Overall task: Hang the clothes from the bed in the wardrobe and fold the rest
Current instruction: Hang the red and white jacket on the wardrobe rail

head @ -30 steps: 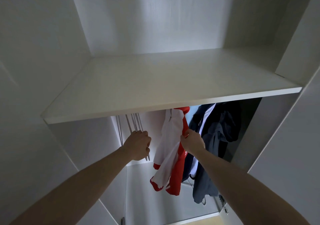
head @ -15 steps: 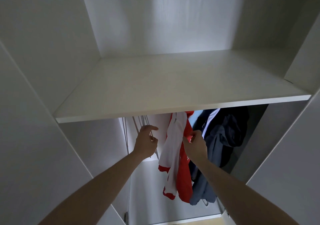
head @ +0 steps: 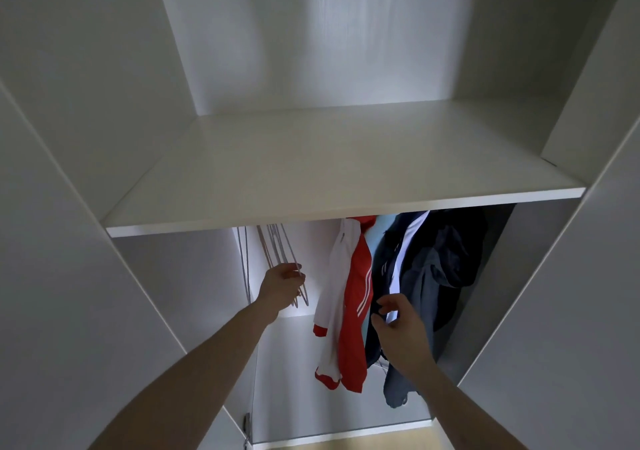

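Inside the white wardrobe, a red and white track jacket (head: pixel 356 287) hangs below the shelf (head: pixel 346 209). Left of it hang several empty thin wire hangers (head: pixel 273 247). My left hand (head: pixel 282 285) grips the lower ends of those hangers. My right hand (head: pixel 398 325) hovers just right of the jacket, fingers loosely curled and holding nothing, in front of dark hanging clothes (head: pixel 436 276). The rail is hidden behind the shelf.
The shelf's front edge sits just above both hands. White side panels (head: pixel 166 276) close in left and right. A bare upper compartment (head: pixel 346 144) lies above the shelf. A strip of wooden floor (head: pixel 381 444) shows at the bottom.
My right hand has let go of the red and white jacket and dropped lower and to the right. The jacket now hangs freely. My left hand stays on the hangers.
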Motion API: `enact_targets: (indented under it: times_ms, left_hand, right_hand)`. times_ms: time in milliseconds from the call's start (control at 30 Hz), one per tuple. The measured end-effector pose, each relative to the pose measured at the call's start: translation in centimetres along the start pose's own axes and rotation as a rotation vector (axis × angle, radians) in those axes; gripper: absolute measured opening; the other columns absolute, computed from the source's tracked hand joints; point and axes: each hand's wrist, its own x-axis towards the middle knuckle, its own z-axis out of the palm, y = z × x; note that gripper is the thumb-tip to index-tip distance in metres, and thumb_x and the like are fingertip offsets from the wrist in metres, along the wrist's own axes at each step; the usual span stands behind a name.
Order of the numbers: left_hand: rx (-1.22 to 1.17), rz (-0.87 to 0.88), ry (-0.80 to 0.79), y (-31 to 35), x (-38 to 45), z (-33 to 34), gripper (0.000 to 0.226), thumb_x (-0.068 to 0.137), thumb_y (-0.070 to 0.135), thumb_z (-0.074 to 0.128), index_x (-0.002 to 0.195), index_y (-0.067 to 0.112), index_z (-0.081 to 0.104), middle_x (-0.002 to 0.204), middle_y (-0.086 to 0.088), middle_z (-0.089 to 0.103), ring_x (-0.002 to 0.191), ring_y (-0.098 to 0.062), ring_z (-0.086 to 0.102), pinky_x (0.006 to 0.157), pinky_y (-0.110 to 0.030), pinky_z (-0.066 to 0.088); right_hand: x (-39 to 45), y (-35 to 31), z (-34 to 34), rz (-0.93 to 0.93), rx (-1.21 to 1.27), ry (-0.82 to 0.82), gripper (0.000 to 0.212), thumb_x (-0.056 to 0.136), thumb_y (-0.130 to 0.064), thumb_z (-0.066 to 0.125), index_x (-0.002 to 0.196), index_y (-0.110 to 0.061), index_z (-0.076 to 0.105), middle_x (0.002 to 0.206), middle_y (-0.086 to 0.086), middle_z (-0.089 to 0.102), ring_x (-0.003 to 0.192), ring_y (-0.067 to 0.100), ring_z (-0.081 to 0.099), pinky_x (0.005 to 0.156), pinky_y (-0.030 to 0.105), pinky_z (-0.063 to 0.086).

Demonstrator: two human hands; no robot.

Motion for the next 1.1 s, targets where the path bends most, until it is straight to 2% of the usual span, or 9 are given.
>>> enact_targets:
  times_ms: [167,300,433,533,633,733,800,933,1100]
  left_hand:
    - [-0.042,0.072,-0.013,1.0,-1.5,0.3,0.023,0.097,-0.007,0.060,0.116,0.002,0.069,0.092,-0.013,0.066,0.080,-0.032,0.069,0.087,-0.046,0.057]
    - [0.061,0.125,-0.036,1.3,-3.5,0.9,0.021,0.099,-0.002,0.062,0.117,0.005,0.069,0.096,-0.010,0.067,0.078,-0.030,0.072,0.077,-0.037,0.060]
    - [0.146,0.127,-0.086,-0.1,-7.9,1.8,0.022,0.097,0.001,0.064,0.117,0.008,0.070,0.097,-0.005,0.071,0.080,-0.027,0.076,0.078,-0.035,0.064]
    - [0.194,0.136,-0.148,-2.5,-12.1,2.1,0.019,0.098,0.004,0.063,0.112,0.014,0.070,0.091,0.001,0.071,0.077,-0.026,0.076,0.073,-0.032,0.063]
    - [0.181,0.153,-0.179,-5.2,-15.5,2.2,0.014,0.100,0.009,0.062,0.105,0.020,0.068,0.084,0.004,0.072,0.067,-0.020,0.074,0.061,-0.018,0.055]
    - [0.210,0.109,-0.203,-8.7,-17.7,3.1,0.015,0.102,0.009,0.059,0.107,0.022,0.065,0.090,0.005,0.070,0.069,-0.020,0.073,0.063,-0.018,0.055]
    - [0.258,0.101,-0.297,-11.5,-18.8,3.7,0.015,0.100,0.007,0.060,0.106,0.021,0.061,0.095,0.004,0.067,0.072,-0.022,0.073,0.064,-0.022,0.056]
    - [0.423,0.072,-0.571,-15.9,-19.8,3.8,0.017,0.094,0.007,0.064,0.095,0.017,0.052,0.082,0.000,0.068,0.070,-0.023,0.071,0.068,-0.038,0.058]
    - [0.553,-0.012,-0.823,-18.0,-22.6,4.1,0.022,0.086,0.026,0.073,0.093,0.016,0.055,0.090,0.001,0.070,0.081,-0.013,0.072,0.079,-0.030,0.058]
  right_hand:
    - [-0.7,-0.7,-0.7,-0.027,0.050,-0.056,0.024,0.094,-0.014,0.070,0.095,-0.034,0.057,0.089,-0.025,0.067,0.057,0.006,0.061,0.056,0.011,0.048]
    - [-1.6,-0.6,-0.7,-0.014,0.068,-0.072,0.025,0.093,-0.012,0.071,0.095,-0.033,0.058,0.091,-0.028,0.066,0.070,0.005,0.065,0.063,0.008,0.048]
    - [-3.1,-0.1,-1.0,-0.004,0.091,-0.066,0.023,0.093,-0.009,0.071,0.096,-0.029,0.059,0.088,-0.028,0.068,0.069,0.002,0.067,0.060,0.009,0.049]
    - [-4.3,0.8,-1.6,0.060,0.104,-0.076,0.023,0.093,-0.005,0.070,0.098,-0.025,0.061,0.083,-0.018,0.071,0.067,0.006,0.067,0.058,0.011,0.050]
    - [-6.2,2.1,-2.3,0.132,0.083,-0.061,0.022,0.091,-0.004,0.070,0.101,-0.022,0.064,0.085,-0.009,0.071,0.070,0.013,0.067,0.062,0.018,0.050]
    - [-8.7,4.0,-2.8,0.249,0.083,-0.020,0.019,0.090,-0.005,0.070,0.103,-0.019,0.065,0.087,-0.005,0.070,0.067,0.011,0.063,0.057,0.015,0.048]
    - [-10.5,5.2,-2.7,0.324,0.061,-0.005,0.020,0.090,-0.013,0.072,0.102,-0.027,0.065,0.092,-0.010,0.070,0.064,0.009,0.063,0.056,0.015,0.048]
    - [-15.2,7.2,-2.3,0.494,0.070,0.054,0.018,0.091,-0.019,0.070,0.099,-0.035,0.066,0.095,-0.009,0.071,0.057,0.010,0.064,0.049,0.022,0.047]
    - [-22.8,8.7,-3.2,0.667,0.038,0.119,0.013,0.090,-0.024,0.069,0.097,-0.035,0.066,0.096,-0.012,0.070,0.069,0.020,0.069,0.053,0.026,0.051]
